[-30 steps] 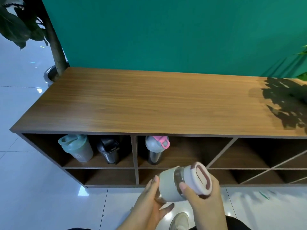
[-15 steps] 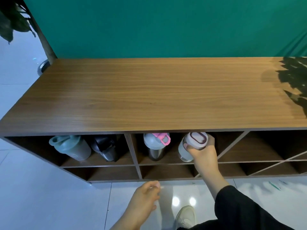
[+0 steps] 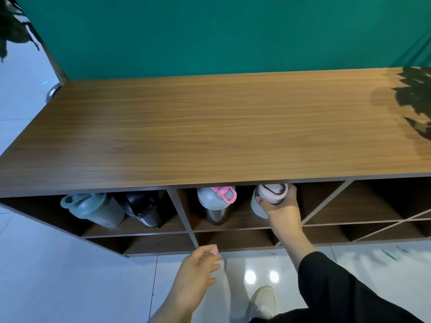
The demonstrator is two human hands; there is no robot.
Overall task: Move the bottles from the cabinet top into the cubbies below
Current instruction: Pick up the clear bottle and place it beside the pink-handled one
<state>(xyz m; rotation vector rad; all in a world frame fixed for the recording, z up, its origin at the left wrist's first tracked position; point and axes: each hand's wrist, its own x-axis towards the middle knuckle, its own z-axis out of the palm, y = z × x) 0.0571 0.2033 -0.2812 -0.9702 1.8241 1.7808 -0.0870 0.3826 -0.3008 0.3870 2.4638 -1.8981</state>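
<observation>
My right hand point(image 3: 281, 207) grips a pale bottle with a white and maroon lid point(image 3: 271, 193), standing in the upper middle cubby just under the cabinet top point(image 3: 210, 127). To its left in the same cubby stands a steel bottle with a grey and pink lid point(image 3: 217, 201). The upper left cubby holds a green-lidded shaker point(image 3: 93, 208) and a black bottle point(image 3: 144, 209). My left hand point(image 3: 198, 271) hangs low in front of the cabinet with loosely spread fingers, holding nothing. No bottles stand on the wooden top.
A green wall rises behind the cabinet. A potted plant point(image 3: 14, 26) stands at the far left, and leaf shadows fall on the top's right end. The right cubbies point(image 3: 349, 206) have diagonal dividers. My shoe point(image 3: 263, 301) rests on the glossy white floor.
My right hand carried the pale bottle from in front of the cabinet into the upper middle cubby. My left hand let go of it and dropped back.
</observation>
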